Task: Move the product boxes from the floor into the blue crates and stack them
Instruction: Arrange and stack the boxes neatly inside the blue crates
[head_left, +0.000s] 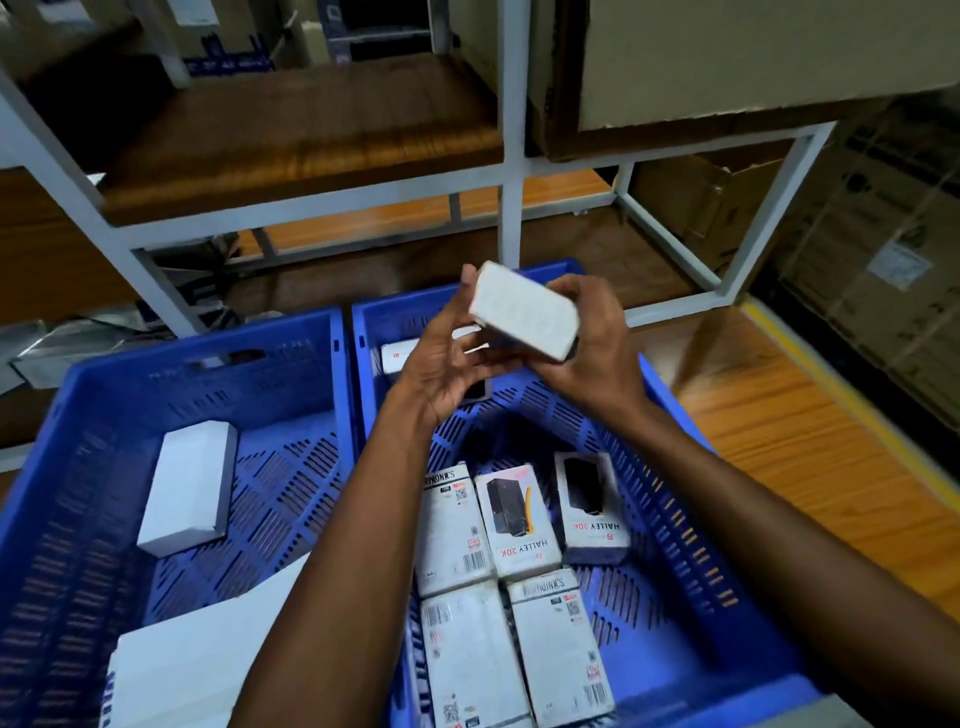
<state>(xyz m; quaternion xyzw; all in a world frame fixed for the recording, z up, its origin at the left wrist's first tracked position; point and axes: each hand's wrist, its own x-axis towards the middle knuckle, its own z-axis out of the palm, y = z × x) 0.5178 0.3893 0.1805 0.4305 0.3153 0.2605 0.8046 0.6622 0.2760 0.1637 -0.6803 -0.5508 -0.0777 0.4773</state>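
Both hands hold one white product box tilted in the air above the right blue crate. My left hand cups its left end, thumb up along the edge. My right hand grips its right end from behind and below. Inside the right crate several printed boxes lie flat in two rows at the near end, and another box sits at the far end, partly hidden by my left hand. The left blue crate holds a plain white box and a larger white box at its near edge.
A white metal rack with wooden shelves stands just behind the crates. Brown cartons are stacked at the right beyond a yellow floor line. Silvery plastic wrapping lies on the floor at the left.
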